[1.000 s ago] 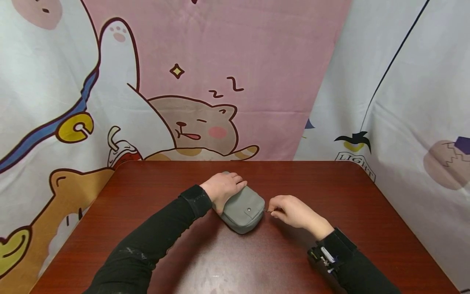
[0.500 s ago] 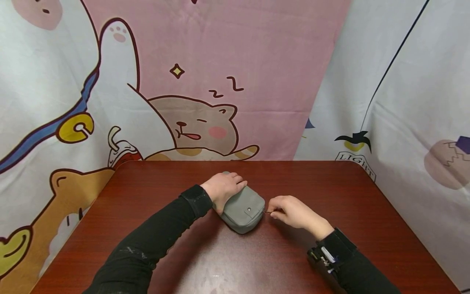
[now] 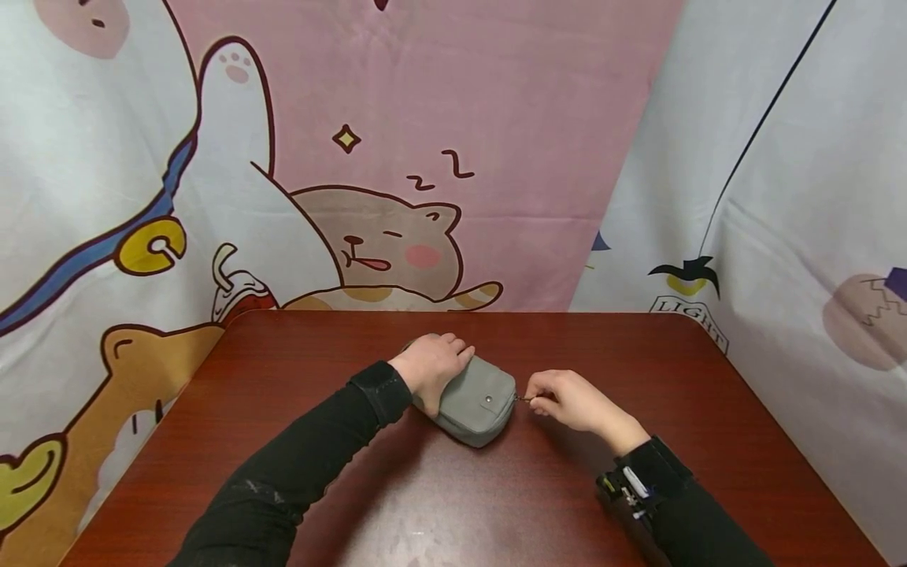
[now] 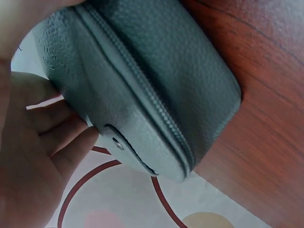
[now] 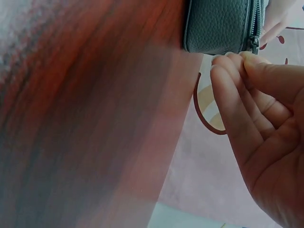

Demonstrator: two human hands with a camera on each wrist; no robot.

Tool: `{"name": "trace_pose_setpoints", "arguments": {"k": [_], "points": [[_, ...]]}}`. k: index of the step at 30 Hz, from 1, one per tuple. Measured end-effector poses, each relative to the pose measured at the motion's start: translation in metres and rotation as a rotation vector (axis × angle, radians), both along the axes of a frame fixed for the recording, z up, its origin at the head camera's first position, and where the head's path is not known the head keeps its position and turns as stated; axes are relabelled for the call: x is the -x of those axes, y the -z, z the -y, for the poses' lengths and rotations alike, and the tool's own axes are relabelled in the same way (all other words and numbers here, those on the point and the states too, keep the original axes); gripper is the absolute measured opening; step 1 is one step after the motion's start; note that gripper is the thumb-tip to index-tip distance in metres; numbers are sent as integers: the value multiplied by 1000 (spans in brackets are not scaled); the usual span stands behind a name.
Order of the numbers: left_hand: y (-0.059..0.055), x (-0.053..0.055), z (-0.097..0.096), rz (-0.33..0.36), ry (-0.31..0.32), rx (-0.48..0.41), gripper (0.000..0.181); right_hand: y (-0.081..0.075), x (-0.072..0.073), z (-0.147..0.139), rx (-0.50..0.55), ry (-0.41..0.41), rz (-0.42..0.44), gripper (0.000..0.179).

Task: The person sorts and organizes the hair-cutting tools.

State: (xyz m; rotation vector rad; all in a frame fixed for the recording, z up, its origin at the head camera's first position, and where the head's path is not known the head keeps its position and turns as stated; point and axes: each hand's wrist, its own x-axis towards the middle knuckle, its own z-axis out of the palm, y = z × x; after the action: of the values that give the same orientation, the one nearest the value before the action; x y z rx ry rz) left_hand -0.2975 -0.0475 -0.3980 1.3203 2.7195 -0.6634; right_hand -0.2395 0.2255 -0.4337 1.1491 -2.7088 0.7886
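A grey-green leather-like zip pouch (image 3: 476, 400) with a small snap tab lies on the table. My left hand (image 3: 431, 370) grips its far left part, with fingers over the top and the thumb along the near side. In the left wrist view, the zipper (image 4: 142, 88) runs along the pouch's side, its teeth meshed where visible. At the pouch's right corner, my right hand (image 3: 572, 400) pinches the zipper pull between thumb and fingertips. The right wrist view shows the zipper slider (image 5: 254, 43) just beyond those fingertips, which hide most of the pull.
The reddish-brown wooden table (image 3: 319, 339) extends around the pouch on all sides. Behind it hangs a cartoon-printed cloth (image 3: 531, 157), with more cloth along both sides. A small device (image 3: 627, 490) is strapped at the right wrist.
The pouch has shifted slightly right and away, and the right hand with the zipper pull has moved slightly the same way. The left hand keeps its grip. The head view has shifted a little.
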Motion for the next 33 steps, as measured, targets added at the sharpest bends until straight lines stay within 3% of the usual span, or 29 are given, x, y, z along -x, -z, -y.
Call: {"name": "trace_pose_setpoints", "arguments": {"k": [9, 15, 19, 25, 33], "points": [[5, -9, -2, -4, -43, -90, 120, -1, 8, -5, 32, 178, 120, 12], [5, -10, -1, 10, -76, -119, 121, 2, 11, -5, 36, 212, 125, 12], [2, -11, 5, 55, -87, -157, 123, 3, 11, -4, 32, 205, 113, 16], [-4, -10, 11, 129, -67, -228, 143, 4, 11, -4, 21, 217, 113, 17], [-2, 1, 17, 280, -67, -264, 148, 4, 10, -3, 26, 220, 139, 16]]}}
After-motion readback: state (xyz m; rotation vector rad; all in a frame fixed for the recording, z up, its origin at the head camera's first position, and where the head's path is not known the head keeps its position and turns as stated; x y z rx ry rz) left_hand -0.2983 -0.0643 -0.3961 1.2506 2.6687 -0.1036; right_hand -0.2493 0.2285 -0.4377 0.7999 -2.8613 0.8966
